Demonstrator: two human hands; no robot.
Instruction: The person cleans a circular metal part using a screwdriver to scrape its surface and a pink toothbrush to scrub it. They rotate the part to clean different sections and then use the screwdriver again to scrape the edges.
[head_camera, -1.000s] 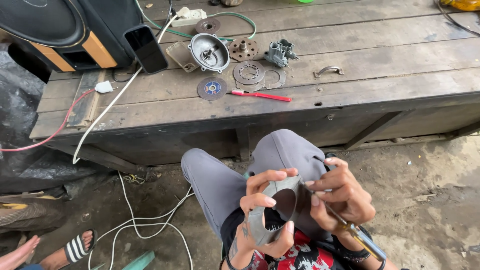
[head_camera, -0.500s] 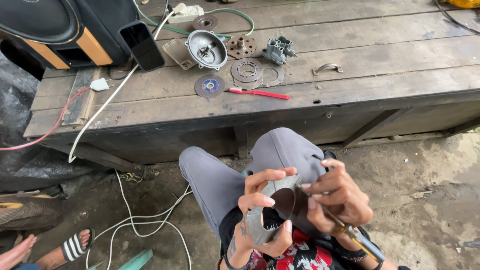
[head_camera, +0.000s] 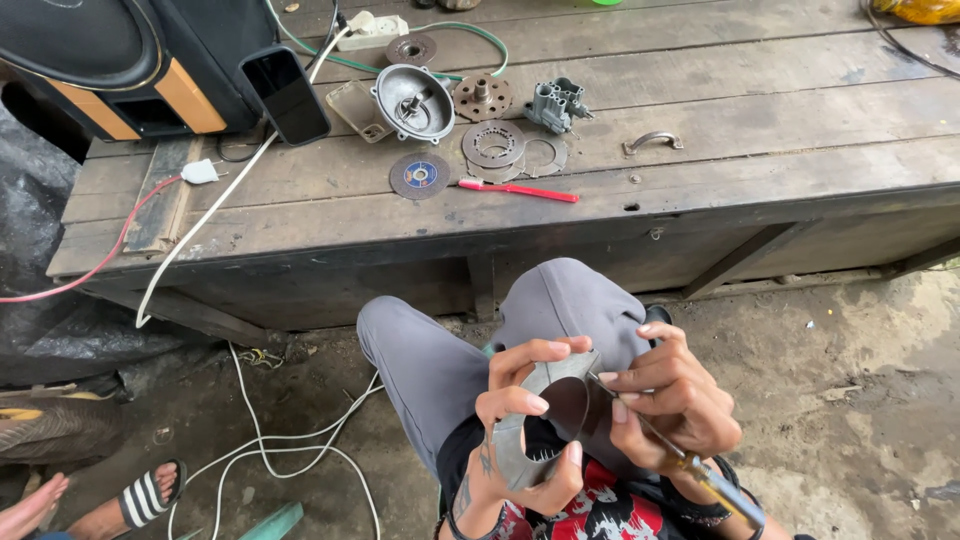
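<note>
Your left hand grips a flat grey metal plate with curved cut-outs, fingers closed over its upper edge and thumb under its lower edge, in the lower middle of the frame, above your lap. Your right hand is closed around a thin screwdriver just beside it, and the tip touches the top of the plate. On the wooden bench in the upper part of the frame lie a round metal housing, a grinding disc and a red-handled tool, well apart from your hands.
</note>
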